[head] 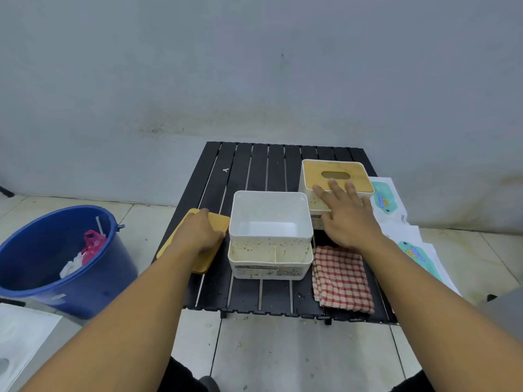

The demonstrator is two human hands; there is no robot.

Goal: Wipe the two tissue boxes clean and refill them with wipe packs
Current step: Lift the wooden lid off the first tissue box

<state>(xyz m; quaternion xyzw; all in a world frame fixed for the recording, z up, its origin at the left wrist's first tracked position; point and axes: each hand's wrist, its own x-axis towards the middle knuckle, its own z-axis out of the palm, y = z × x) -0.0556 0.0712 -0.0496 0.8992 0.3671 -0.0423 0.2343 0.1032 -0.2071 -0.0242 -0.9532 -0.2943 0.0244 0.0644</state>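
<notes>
On the black slatted table (254, 165), centre: open box (270, 222), white, top off, deep tub standing on a shallower divided tray. Brown spatter on the tub's near wall and across the tray.

Just left of it, flat on the slats: lid (219, 222), tan, partly covered by the forearm. Holds the lid down with the left hand (202, 234), knuckles up, fingers curled close together over its right edge, right beside the open box.

Reaches to the far right with the right hand (346, 219), fingers straight and spread, tips laid on the near edge of the closed box (317, 168). Tan slotted top in place on that one; brown stains on its near wall.

Near right, just beside the open box and under the right wrist: cloth (341, 278), red-and-white check, folded, flat.

Past the table's right edge: far pack (387, 202) and near pack (416, 256), white with teal print; cannot tell whether on the table or off it.

Left, on the tiled floor, apart from the table: bucket (56, 264), blue, pink and white scraps inside.
</notes>
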